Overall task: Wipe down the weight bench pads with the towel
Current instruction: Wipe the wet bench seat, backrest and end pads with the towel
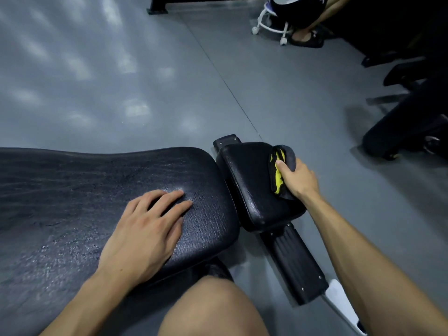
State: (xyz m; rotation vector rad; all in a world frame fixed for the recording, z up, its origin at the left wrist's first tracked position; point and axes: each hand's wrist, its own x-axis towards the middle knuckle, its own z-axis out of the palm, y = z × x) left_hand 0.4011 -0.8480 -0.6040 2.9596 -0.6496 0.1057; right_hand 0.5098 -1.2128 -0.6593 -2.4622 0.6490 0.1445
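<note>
The long black bench pad [72, 190] fills the lower left. My left hand [145, 229] lies flat on its right end, fingers spread, holding nothing. To the right sits the smaller black seat pad [252, 185]. My right hand [298, 178] grips a grey and yellow towel [281, 166] and presses it against the far right edge of that small pad. Part of the towel is hidden under the hand.
The bench's black frame foot [298, 265] juts out below the small pad, with a white piece [341, 301] beside it. My bare knee [213, 309] is at the bottom. Another person's foot and a white wheeled stool [271, 27] are at top right. Dark equipment [412, 112] stands at right.
</note>
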